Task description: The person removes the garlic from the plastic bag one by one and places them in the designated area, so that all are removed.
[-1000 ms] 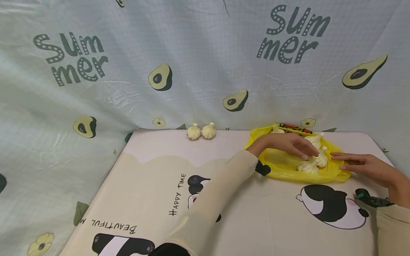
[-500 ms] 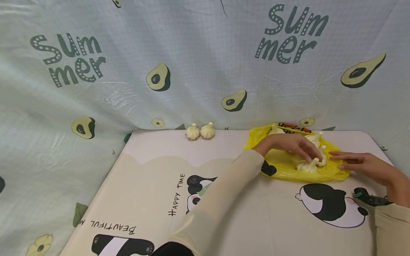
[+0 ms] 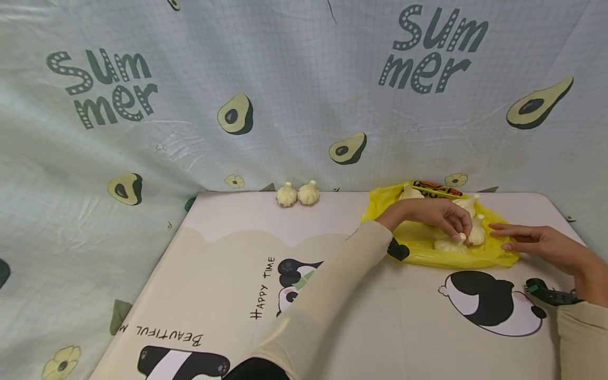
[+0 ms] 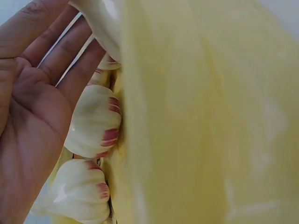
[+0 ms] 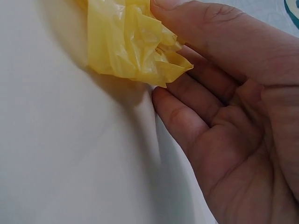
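My left hand (image 3: 437, 214) reaches into a yellow plastic bag (image 3: 413, 240) and pinches the stem of the front garlic bulb (image 3: 448, 245). In the left wrist view the fingers meet a pale garlic bulb (image 4: 106, 25) near the top, its lower part behind the bag's yellow film. More garlic bulbs (image 3: 476, 232) lie in the bag beside and behind the hand. At the bag's right edge rests my right hand (image 3: 546, 245), fingers nearly straight, thumb apart from the forefinger. Crumpled yellow plastic (image 5: 135, 46) lies against its thumb and fingers in the right wrist view.
Two garlic bulbs (image 3: 297, 195) stand side by side at the table's back edge, left of the bag. A patterned cloth (image 3: 304, 95) hangs behind the table (image 3: 380, 316), whose cover has panda drawings.
My left fingers have closed on the front bulb's stem, and that bulb has shifted slightly left and back within the bag. The right hand stays about where it was.
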`<state>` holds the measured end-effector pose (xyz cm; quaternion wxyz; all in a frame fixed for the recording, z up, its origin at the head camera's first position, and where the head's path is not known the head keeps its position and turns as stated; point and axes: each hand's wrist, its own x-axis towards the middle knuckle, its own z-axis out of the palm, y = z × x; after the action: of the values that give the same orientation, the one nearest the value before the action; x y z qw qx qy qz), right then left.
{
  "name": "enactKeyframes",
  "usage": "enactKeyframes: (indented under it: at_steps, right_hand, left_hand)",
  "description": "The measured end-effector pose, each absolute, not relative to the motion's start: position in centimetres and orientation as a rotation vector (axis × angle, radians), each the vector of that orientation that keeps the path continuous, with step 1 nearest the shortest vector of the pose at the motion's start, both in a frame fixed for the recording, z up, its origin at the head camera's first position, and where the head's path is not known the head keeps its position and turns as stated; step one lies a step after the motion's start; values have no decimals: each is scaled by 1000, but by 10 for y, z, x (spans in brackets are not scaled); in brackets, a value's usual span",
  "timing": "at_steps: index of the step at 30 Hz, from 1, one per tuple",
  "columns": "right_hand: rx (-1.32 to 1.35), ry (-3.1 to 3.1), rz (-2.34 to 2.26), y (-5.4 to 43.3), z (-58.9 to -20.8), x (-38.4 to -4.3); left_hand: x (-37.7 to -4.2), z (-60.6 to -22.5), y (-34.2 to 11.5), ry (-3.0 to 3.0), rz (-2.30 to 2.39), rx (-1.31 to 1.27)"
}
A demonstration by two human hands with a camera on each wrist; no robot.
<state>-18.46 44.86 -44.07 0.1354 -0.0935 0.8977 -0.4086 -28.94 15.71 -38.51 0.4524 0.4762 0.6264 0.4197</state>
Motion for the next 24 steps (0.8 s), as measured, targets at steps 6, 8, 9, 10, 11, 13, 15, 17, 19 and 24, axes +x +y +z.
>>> enactKeyframes:
  at_steps: [6,8,9,10,11,13,15,17,19,24]
  right_hand:
    - [-219,2538,-1236,448,-441,-183]
    - [-212,2532,-1230,447,-440,-183]
    - [-212,2531,-1229,446,-440,-184]
    - [-208,2529,-1225,446,-439,-184]
    - [-208,2526,-1224,445,-439,-184]
    - [-207,2519,-1221,444,-438,-185]
    - [-205,2518,-1220,443,-438,-184]
    - [-209,2532,-1203,444,-438,-183]
    - [-230,2563,-1183,444,-440,-182]
    - [-282,2634,-1139,446,-442,-180]
  left_hand:
    - [-289,-385,153,1649,956,1282]
    - [-289,-383,151,1670,935,1329]
    - [-289,-382,150,1684,926,1344]
    - [-289,-381,149,1703,914,1351]
    - [-290,-379,147,1724,906,1359]
    - [-290,-376,144,1752,905,1376]
    - [-291,-374,140,1764,922,1375]
    - [-292,-372,136,1749,969,1380]
    - [-292,-370,131,1730,1020,1368]
    - [-291,-362,113,1724,1097,1345]
